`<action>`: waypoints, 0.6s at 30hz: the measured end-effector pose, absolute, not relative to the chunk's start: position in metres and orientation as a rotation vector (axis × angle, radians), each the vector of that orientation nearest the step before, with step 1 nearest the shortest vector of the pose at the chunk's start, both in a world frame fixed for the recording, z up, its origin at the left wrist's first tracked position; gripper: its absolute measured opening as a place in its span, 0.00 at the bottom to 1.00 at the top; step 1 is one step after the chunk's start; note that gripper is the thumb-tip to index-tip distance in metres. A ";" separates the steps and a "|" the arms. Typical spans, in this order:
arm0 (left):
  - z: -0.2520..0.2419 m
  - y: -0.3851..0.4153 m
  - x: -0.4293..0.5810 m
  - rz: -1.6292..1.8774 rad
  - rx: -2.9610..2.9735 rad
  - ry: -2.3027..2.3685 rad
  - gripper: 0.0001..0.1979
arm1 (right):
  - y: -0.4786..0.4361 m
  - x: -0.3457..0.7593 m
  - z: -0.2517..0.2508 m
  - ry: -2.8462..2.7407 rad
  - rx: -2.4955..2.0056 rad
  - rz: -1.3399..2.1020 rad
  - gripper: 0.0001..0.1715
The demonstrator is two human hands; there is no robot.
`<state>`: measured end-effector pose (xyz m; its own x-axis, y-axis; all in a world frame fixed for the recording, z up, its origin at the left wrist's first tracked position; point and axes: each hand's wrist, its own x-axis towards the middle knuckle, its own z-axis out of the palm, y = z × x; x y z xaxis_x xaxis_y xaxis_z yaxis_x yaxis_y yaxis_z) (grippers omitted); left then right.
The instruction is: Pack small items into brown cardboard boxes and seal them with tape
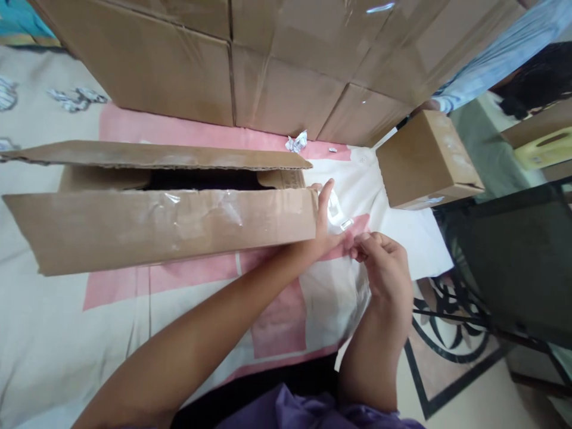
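just left of the spread left hand, the open box is sitting — worth bracing that end firmly while the right hand is pinching beside it — on what, can't tell.

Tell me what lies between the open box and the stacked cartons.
Head view: crumpled paper on pink-and-white cloth, between open box and stacked cartons.

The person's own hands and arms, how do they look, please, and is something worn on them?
The left hand and the right hand are without gloves, and both forearms are uncovered. I see no watch, bracelet or marking on the parts in view. Purple clothing shows at the bottom edge; where its sleeves end is not clear.
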<state>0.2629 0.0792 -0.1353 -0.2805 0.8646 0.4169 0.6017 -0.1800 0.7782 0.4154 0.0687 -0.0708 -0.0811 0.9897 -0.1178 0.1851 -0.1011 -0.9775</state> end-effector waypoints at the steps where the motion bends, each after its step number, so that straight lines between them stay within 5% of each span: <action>1: -0.137 0.080 0.264 1.457 1.685 1.809 0.51 | 0.068 0.413 -0.075 -1.310 -1.356 1.319 0.28; 18: -0.131 0.075 0.265 1.475 1.657 1.717 0.36 | 0.074 0.400 -0.106 -1.149 -1.069 1.321 0.31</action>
